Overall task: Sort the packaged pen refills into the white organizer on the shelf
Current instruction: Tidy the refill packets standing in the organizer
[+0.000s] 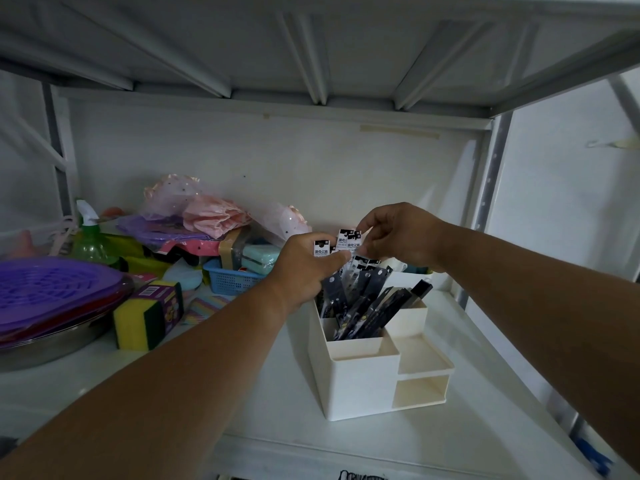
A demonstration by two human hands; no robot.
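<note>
Between the two hands, above the tall rear compartment of the white organizer (363, 382), we note the contested item: a packaged pen refill (349, 241) with a white header card, standing roughly upright, long axis vertical and tilted a little toward the left. Fingers (363, 225) of the right hand (398, 233) are curled and pinch the top of that header from the right side; the thumb appears to close beneath it, though the contact itself is partly hidden. Our left hand (304, 268) curls round a bunch of refill packs (320, 249), its thumb (337, 259) pressing across their fronts just below the white headers, so both hands are clamped, neither spread. We judge the right hand the nearer to the single refill, and the coming move turns on the direction straight down: the compartment mouth lies directly beneath the pinched pack. Inside that compartment stand several dark refill packets (360, 306), leaning rightward, tops fanned out above the rim. The organizer's lower front compartment, its right-hand tray and the open slot underneath show nothing in them from this angle. Outward on the shelf (242, 393), well apart to the left: a yellow-green sponge pack (149, 313), a blue basket (232, 280), a purple lid (52, 292) over a steel bowl, a green spray bottle (91, 237).
</note>
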